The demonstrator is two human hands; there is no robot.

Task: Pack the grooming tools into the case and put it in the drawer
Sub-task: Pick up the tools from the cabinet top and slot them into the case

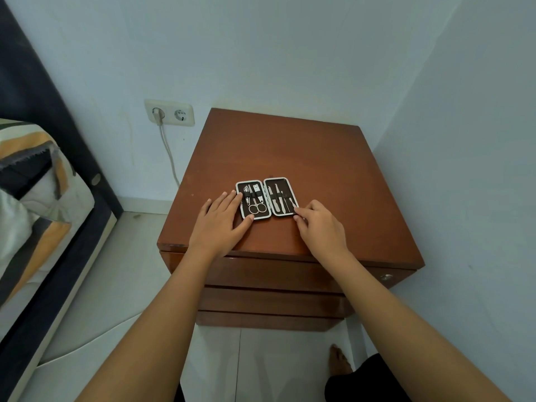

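A small grooming case (pixel 267 197) lies spread flat on top of the brown nightstand (pixel 304 158), both halves showing. The left half holds scissors (pixel 256 206) and clippers under an elastic strap; the right half holds several slim metal tools (pixel 281 198). My left hand (pixel 222 220) rests flat on the wood, fingers spread, fingertips touching the case's left edge and front corner. My right hand (pixel 317 224) rests on the wood with curled fingertips at the case's front right corner. Neither hand grips anything. The top drawer (pixel 272 272) below the nightstand's front edge is closed.
Two more drawer fronts (pixel 269 303) sit under the top one. A wall socket (pixel 169 113) with a plugged cable is on the wall at left. A bed with a striped pillow (pixel 32 175) stands to the left. Walls close in behind and on the right. My foot (pixel 339 361) is on the floor.
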